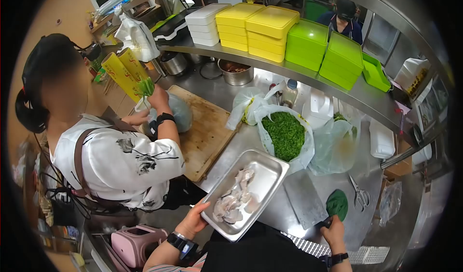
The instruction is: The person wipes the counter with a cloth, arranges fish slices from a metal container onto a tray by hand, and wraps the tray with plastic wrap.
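Observation:
My left hand (194,220) grips the near left edge of a metal tray (265,178). Pale, whitish raw pieces (235,199) lie in the tray, which is tilted above the counter's edge. At the right, my right hand (333,232) is closed round the dark handle of a cleaver (303,198), whose wide grey blade lies over the steel counter. Just beyond that hand is a dark green cloth or pad (337,204). Chopped greens (283,136) fill an open plastic bag behind the tray.
A co-worker (115,161) at the left holds green stalks beside a wooden board (207,127). Scissors (359,193) lie on the right. Yellow boxes (272,30) and green boxes (340,62) line the shelf. A pot (235,73) stands beneath. Another person (345,21) is behind the shelf.

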A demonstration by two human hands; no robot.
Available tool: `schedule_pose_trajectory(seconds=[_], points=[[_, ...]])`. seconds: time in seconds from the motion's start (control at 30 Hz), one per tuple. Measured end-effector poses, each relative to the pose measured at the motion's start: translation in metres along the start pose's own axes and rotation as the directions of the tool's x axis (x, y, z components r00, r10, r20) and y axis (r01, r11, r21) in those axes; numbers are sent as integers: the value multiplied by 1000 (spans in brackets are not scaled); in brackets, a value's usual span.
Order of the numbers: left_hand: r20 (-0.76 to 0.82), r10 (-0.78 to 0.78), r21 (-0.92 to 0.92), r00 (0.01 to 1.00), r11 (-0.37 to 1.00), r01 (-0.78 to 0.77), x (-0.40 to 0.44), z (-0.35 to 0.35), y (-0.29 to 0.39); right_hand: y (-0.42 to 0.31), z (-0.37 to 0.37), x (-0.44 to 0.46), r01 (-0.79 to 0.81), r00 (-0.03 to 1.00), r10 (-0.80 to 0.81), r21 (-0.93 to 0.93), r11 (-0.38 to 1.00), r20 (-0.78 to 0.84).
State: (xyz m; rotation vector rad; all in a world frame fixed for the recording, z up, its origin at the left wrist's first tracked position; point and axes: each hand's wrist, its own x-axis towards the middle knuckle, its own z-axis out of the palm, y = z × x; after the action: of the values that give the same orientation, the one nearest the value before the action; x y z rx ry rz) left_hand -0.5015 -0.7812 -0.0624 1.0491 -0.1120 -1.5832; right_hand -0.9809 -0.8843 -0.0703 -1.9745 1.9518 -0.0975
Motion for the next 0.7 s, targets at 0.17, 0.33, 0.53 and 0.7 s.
schedule_pose_trajectory(seconds=[0.17,0.33,0.53,0.7], points=[[-124,24,-152,992,988,-42,-22,2,-35,28,-61,10,-519,730,-46,598,611,681],[-169,97,-212,981,968,-132,-39,3,-62,52,-103,-1,-208,889,-81,554,806,452],[-182,141,-220,973,959,-180,-54,-5,-84,9,-136,10,-19,933,-227,668,744,280],[-242,182,-209,953,949,-235,-49,-22,-94,-50,-130,40,-62,807,-407,747,661,427]])
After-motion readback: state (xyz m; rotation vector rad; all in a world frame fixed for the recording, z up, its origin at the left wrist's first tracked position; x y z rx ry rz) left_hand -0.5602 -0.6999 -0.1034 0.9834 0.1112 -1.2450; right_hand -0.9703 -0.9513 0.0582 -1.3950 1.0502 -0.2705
